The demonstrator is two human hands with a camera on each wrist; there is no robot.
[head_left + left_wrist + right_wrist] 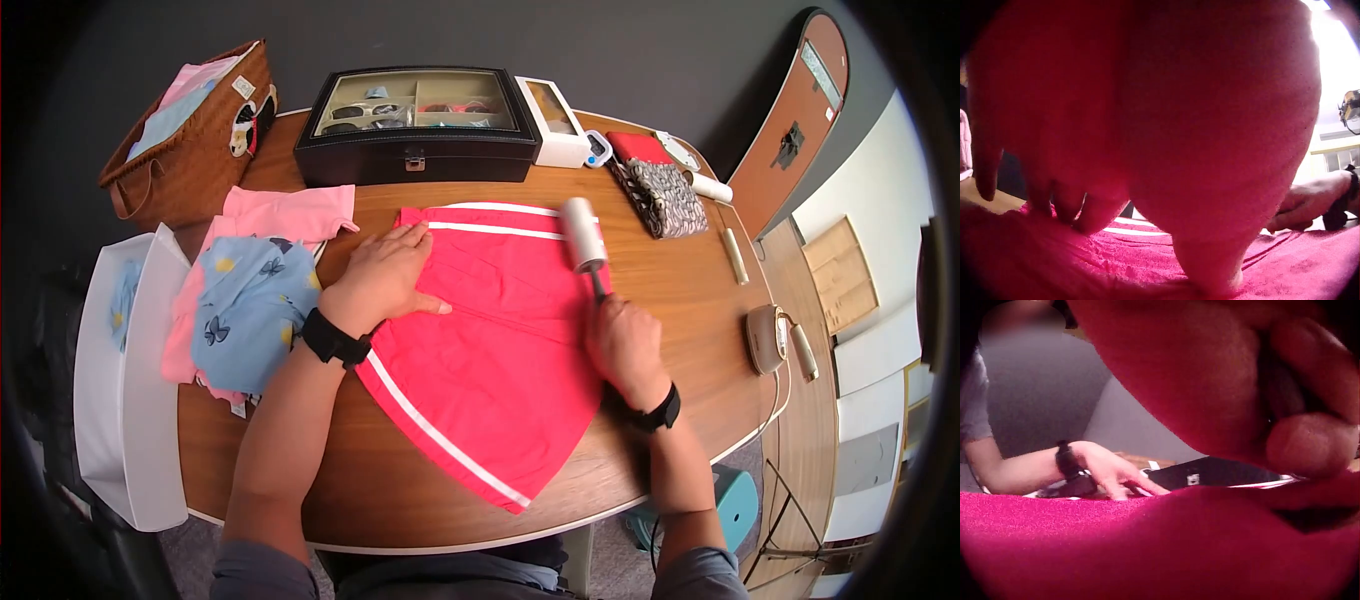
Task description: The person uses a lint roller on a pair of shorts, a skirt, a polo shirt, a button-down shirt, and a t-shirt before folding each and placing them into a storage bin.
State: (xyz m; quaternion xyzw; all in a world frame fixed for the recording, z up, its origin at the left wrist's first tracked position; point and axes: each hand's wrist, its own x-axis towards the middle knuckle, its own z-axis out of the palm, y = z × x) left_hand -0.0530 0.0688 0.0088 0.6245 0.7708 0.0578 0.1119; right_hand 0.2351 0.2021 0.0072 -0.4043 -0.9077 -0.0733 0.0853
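Note:
A bright pink garment (480,330) with white stripes along its edges lies spread flat on the wooden table. My left hand (385,275) rests on its upper left part, fingers stretched out and thumb apart; the left wrist view has the fingertips and thumb pressing into the cloth. In my right hand (630,345) is the dark handle of a lint roller (583,235). Its white roll lies over the garment's upper right edge. Close up in the right wrist view, curled fingers (1313,447) wrap the handle just above the pink cloth.
Left of the garment lie folded pink and light blue clothes (255,310), beside a white bin (150,400). Behind stand a brown basket (190,140), a black glasses case (415,160) and a white box (560,150). A patterned pouch (665,200) and a beige corded device (765,340) sit right.

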